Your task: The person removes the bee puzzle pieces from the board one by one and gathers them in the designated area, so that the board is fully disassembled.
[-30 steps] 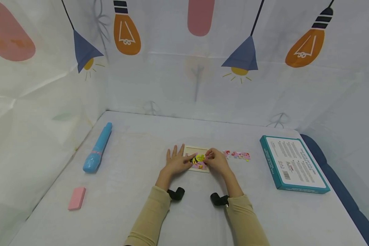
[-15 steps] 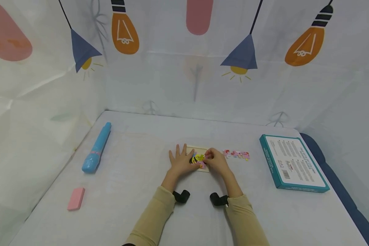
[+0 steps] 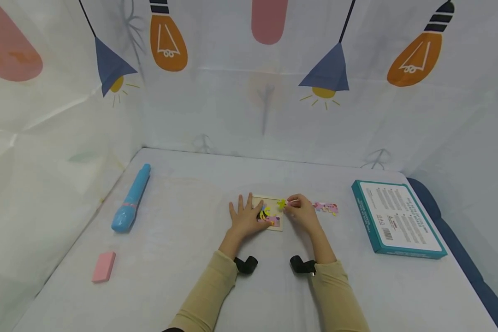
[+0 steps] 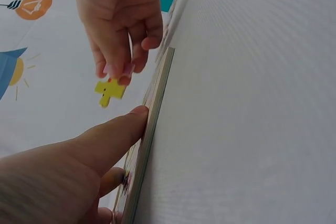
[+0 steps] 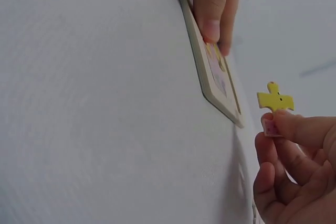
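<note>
A small framed jigsaw puzzle (image 3: 267, 198) lies on the table, part filled with pieces showing a black-and-yellow bee and pink shapes. My left hand (image 3: 245, 221) rests across its left side with fingers spread, the thumb along the near part of the picture. Just off the frame's right side, my right hand (image 3: 304, 214) pinches a puzzle piece (image 5: 275, 101) between thumb and fingertips. The piece is yellow with dark dots and a pink lower end, raised off the puzzle in the right wrist view. Beyond the right hand lies a row of pink puzzle pieces (image 3: 327, 208), partly hidden by that hand.
At the right stands a teal-edged box (image 3: 400, 220) with a white printed face. A blue microphone-shaped toy (image 3: 131, 199) lies at the left, with a pink block (image 3: 103, 267) nearer the front. A printed white curtain (image 3: 232, 106) hangs behind the table.
My right hand has lifted the yellow puzzle piece off the puzzle and moved it right and slightly away. My left hand slid a little to the right over the puzzle, then stayed.
</note>
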A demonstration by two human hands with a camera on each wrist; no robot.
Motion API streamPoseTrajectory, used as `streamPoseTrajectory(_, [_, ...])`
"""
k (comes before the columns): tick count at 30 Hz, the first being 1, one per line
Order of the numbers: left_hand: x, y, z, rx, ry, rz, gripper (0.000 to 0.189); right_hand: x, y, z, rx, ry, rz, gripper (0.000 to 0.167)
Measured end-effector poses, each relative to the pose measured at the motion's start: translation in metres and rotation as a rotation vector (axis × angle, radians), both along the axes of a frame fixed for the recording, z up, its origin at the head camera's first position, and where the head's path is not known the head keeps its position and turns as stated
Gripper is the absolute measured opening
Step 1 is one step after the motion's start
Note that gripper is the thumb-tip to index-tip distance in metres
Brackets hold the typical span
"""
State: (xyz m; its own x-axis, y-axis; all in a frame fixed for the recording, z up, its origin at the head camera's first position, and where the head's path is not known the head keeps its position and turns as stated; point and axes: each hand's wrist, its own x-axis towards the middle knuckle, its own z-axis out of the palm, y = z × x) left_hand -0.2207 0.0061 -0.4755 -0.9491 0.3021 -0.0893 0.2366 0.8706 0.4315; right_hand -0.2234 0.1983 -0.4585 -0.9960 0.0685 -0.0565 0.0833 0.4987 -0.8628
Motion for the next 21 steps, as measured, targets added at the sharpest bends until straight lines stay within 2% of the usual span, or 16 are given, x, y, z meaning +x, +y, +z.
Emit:
streamPoseTrajectory(8, [-0.001, -0.001, -0.002, -0.010, -0.006, -0.005, 0.076, 0.007, 0.031, 0.004, -0.048, -0.025, -0.061, 0.025])
streamPoseTrajectory(21, [-0.001, -0.002, -0.004, -0.011, -0.001, -0.006, 0.075, 0.022, 0.081, 0.007, -0.035, -0.126, -0.256, 0.038])
